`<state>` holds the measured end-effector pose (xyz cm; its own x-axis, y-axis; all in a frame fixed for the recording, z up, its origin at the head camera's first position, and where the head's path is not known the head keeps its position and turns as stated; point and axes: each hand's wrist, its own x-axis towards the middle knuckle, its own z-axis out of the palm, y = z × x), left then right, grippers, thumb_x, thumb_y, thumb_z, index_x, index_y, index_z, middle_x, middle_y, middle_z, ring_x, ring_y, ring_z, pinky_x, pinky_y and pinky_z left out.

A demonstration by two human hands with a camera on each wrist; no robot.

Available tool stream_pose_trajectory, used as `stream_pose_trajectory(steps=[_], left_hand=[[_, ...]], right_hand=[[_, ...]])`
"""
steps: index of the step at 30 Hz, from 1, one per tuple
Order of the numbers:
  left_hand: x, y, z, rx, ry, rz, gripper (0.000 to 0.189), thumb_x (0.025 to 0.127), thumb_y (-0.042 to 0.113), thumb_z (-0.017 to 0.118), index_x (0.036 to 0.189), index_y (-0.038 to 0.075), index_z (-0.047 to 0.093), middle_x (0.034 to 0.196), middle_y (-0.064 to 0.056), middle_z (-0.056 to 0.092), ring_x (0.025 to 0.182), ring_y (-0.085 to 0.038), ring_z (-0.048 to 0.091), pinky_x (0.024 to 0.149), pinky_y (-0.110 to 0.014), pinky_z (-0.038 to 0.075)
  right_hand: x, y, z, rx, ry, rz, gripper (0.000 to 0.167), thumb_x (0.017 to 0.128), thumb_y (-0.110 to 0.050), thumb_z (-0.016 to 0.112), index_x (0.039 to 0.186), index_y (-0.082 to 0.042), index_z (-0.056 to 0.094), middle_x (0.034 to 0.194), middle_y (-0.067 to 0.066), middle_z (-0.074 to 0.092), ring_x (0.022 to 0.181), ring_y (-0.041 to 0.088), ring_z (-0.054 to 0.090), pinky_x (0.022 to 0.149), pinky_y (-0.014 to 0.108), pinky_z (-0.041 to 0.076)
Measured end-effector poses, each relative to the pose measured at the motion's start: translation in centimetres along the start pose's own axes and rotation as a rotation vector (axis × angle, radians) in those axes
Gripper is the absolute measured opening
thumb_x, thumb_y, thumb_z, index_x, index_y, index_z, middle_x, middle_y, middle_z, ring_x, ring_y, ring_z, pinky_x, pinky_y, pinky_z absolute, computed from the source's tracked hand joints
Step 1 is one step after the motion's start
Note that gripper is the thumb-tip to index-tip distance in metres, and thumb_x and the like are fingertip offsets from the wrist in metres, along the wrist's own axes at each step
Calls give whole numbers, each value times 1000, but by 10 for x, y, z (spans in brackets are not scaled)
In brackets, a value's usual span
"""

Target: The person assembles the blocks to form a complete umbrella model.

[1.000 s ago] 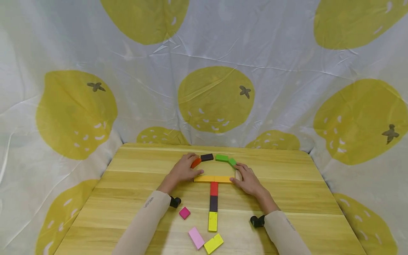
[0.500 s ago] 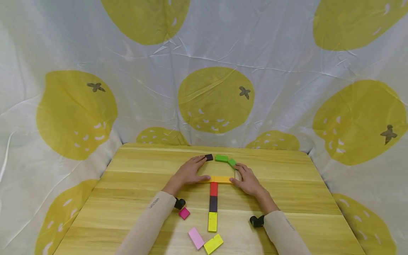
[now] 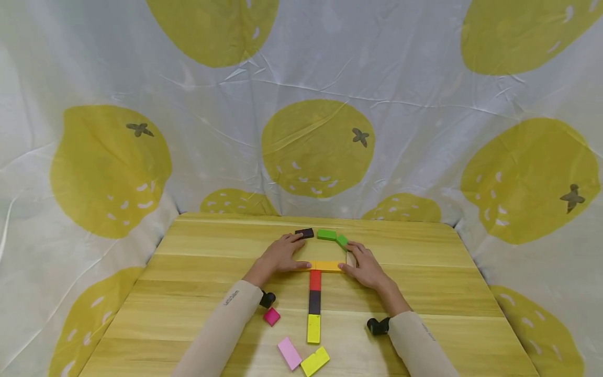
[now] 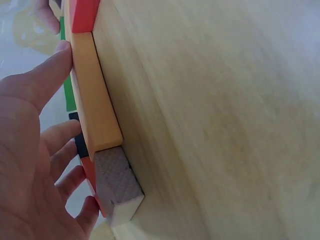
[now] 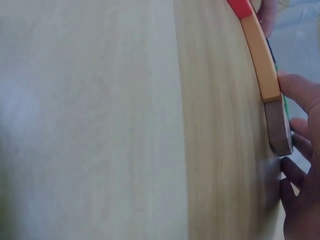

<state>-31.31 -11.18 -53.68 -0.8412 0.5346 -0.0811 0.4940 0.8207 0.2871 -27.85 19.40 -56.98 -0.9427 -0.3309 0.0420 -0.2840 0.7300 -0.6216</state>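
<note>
Wooden blocks lie in an arch over a flat bar, with a stem below it. My left hand spans the arch's left side, fingertips at the black block and orange-red block, thumb against the left yellow-orange block. A pale block sits at that bar's end. My right hand rests at the other side, its thumb touching the right yellow-orange block and its fingers beside a small green block and a pale block. A longer green block tops the arch.
The stem has a red block, a dark block and a yellow block. Loose nearer the front are a magenta block, a pink block and another yellow block. A lemon-print cloth surrounds the wooden table.
My left hand has shifted right, covering the orange-red block and the bar's left part in the head view. More of the black block shows than half a second ago. The right hand stays put.
</note>
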Motion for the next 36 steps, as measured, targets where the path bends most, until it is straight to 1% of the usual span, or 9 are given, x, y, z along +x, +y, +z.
stream_pose_trajectory(steps=[5,8,15,18,21,27,30,33,36], left_hand=[[1,0,0,-17,0,1,87,91,64,67,157,12,44,166,-10,36,152,-42,33,120,-59,36],[1,1,0,-21,-6,-2,90,90,63,68,159,11,41,166,-11,37,151,-42,34,120,-59,37],[2,3,-2,-28,-31,-60,97,87,67,69,161,13,37,166,-9,37,153,-38,32,122,-55,36],[3,4,-2,-23,-32,-68,97,87,68,69,161,14,37,166,-9,36,153,-38,32,122,-54,36],[3,4,-3,-32,-30,-68,97,87,66,70,161,13,37,166,-9,37,153,-38,32,122,-54,36],[3,4,-3,-36,-37,-66,97,87,66,70,161,13,37,166,-9,36,154,-38,31,122,-54,35],[3,4,-4,-38,-35,-63,97,87,65,70,161,12,37,166,-9,36,153,-39,32,122,-54,35],[3,5,-5,-41,-37,-65,97,87,65,71,161,12,37,166,-10,36,153,-39,32,122,-54,36],[3,6,-6,-43,-42,-73,97,87,65,71,161,12,37,166,-10,36,153,-38,32,122,-55,35]], right_hand=[[1,1,-2,38,-19,14,71,100,-43,65,157,-7,42,166,13,32,145,40,37,117,61,36],[1,4,-2,83,-12,26,68,102,-43,62,156,-8,42,166,14,33,145,41,37,118,62,35],[-1,10,-5,179,-17,12,67,108,-37,54,161,-4,31,168,19,26,154,45,26,123,65,24],[-1,10,-7,188,-3,-8,66,108,-33,54,160,0,31,166,22,28,153,46,28,123,66,23],[0,8,-10,145,18,-26,63,108,-30,55,158,2,34,164,24,32,151,46,32,122,65,27],[9,3,-13,20,34,-76,54,107,-23,56,154,2,44,160,20,40,147,43,39,119,62,35],[17,-2,-15,-29,25,-100,51,106,-20,56,153,-1,46,160,19,40,147,42,38,118,61,35],[25,-8,-14,-54,9,-109,51,106,-20,57,153,-4,48,162,18,39,150,43,34,119,64,34],[33,-11,-11,-91,11,-142,49,106,-21,56,152,-5,49,162,18,38,150,43,32,118,66,33]])
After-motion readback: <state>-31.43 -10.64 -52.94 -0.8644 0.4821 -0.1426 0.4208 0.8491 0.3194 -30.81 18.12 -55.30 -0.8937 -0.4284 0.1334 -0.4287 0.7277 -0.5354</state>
